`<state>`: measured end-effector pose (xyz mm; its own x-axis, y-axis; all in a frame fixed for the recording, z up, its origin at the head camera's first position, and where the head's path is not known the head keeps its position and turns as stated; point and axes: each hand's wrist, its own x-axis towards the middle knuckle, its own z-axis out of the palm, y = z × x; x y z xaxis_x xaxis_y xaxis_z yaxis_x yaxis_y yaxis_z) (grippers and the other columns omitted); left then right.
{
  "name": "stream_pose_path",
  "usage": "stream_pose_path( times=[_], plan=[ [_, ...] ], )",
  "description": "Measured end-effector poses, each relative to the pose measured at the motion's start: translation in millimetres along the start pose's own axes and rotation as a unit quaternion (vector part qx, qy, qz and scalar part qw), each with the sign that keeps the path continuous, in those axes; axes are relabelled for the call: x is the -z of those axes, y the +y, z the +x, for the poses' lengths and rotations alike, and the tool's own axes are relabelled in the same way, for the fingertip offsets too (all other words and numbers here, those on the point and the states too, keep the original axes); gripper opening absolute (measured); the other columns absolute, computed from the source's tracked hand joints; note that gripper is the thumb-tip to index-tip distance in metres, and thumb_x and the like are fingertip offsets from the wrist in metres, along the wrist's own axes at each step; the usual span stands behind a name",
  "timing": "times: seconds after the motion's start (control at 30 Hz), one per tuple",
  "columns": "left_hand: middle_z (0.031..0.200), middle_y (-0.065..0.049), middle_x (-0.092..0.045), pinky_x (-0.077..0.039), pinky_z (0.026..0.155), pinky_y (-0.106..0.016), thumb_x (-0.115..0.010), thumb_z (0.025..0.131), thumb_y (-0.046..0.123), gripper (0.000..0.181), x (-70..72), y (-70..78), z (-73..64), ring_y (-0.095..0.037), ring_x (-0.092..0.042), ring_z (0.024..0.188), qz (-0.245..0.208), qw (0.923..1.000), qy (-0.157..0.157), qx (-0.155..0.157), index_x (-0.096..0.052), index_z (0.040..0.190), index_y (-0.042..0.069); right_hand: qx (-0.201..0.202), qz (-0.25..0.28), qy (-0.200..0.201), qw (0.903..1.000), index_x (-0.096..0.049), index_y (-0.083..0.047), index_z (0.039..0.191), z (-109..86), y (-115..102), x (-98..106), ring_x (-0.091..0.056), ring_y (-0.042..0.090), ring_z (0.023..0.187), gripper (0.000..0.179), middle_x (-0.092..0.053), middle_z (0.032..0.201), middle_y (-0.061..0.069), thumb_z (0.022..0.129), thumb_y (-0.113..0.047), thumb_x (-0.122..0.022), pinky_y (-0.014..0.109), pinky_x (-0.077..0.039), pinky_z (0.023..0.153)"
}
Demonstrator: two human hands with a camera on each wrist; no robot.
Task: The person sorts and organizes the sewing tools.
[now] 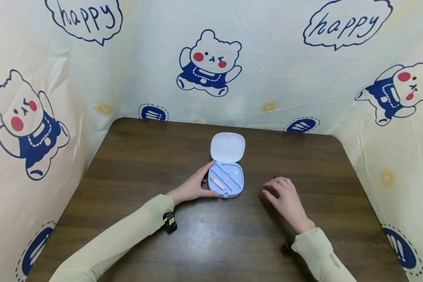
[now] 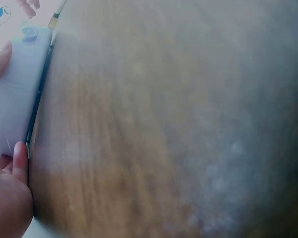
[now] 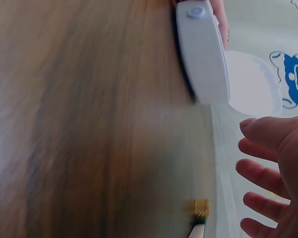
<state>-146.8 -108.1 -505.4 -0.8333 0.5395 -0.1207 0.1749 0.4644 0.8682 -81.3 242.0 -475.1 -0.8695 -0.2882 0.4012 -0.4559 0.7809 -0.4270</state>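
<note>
A light blue compartment case rests on the table with its hinged, translucent white lid tipped back. Diagonal dividers split its inside, and a small white-and-yellow stick lies in one slot. My left hand holds the case from its left side, thumb along the front edge and fingertips toward the back corner. In the left wrist view, the case's front wall with its round button shows beside the thumb. Apart from the case, my right hand hovers to its right, fingers loosely bent with nothing in them.
The brown wooden table carries the case near its middle. A printed cloth with bear drawings hangs round the back and both sides. A black wrist device sits at the left cuff.
</note>
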Motion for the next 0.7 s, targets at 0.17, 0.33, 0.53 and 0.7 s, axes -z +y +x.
stream_pose_path(
  times=[0.17, 0.33, 0.53, 0.7],
  plan=[
    [0.172, -0.007, -0.018, -0.045, 0.111, -0.039, -0.089, 0.083, 0.042, 0.118, -1.0, -1.6, 0.4, -0.022, -0.042, 0.143, -0.004, 1.0, -0.002, 0.0, -0.01, 0.169, 0.031, -0.021, -0.018, 0.0, 0.9996, -0.078, -0.006, 0.105, -12.2, 10, 7, -0.058, 0.041, 0.112, 0.021, -0.074, 0.105, 0.011, 0.085, -0.007, -0.086, 0.061, -0.043, 0.098],
    [0.172, -0.007, -0.018, -0.045, 0.111, -0.039, -0.089, 0.084, 0.043, 0.117, -1.4, -2.2, 0.2, -0.022, -0.041, 0.144, -0.007, 1.0, -0.003, 0.001, -0.009, 0.169, 0.031, -0.049, -0.043, 0.002, 0.9979, -0.078, -0.003, 0.108, -22.3, 18, 18, -0.058, 0.043, 0.109, 0.025, -0.075, 0.101, 0.014, 0.085, -0.009, -0.086, 0.063, -0.043, 0.093],
    [0.172, -0.007, -0.018, -0.044, 0.111, -0.04, -0.089, 0.084, 0.042, 0.117, -0.5, 0.9, -0.6, -0.022, -0.039, 0.146, -0.006, 1.0, -0.003, -0.001, -0.009, 0.169, 0.03, -0.087, -0.078, -0.002, 0.9932, -0.078, -0.002, 0.112, -31.3, 25, 29, -0.058, 0.044, 0.104, 0.03, -0.075, 0.094, 0.012, 0.084, -0.01, -0.087, 0.061, -0.043, 0.086],
    [0.172, -0.009, -0.018, -0.045, 0.111, -0.04, -0.088, 0.085, 0.041, 0.116, 0.6, 4.9, -1.3, -0.023, -0.04, 0.145, -0.004, 1.0, -0.002, 0.0, -0.009, 0.169, 0.028, -0.13, -0.102, -0.025, 0.986, -0.078, 0.0, 0.114, -37.4, 29, 34, -0.059, 0.047, 0.103, 0.035, -0.074, 0.089, 0.009, 0.085, -0.018, -0.086, 0.061, -0.042, 0.084]
  ],
)
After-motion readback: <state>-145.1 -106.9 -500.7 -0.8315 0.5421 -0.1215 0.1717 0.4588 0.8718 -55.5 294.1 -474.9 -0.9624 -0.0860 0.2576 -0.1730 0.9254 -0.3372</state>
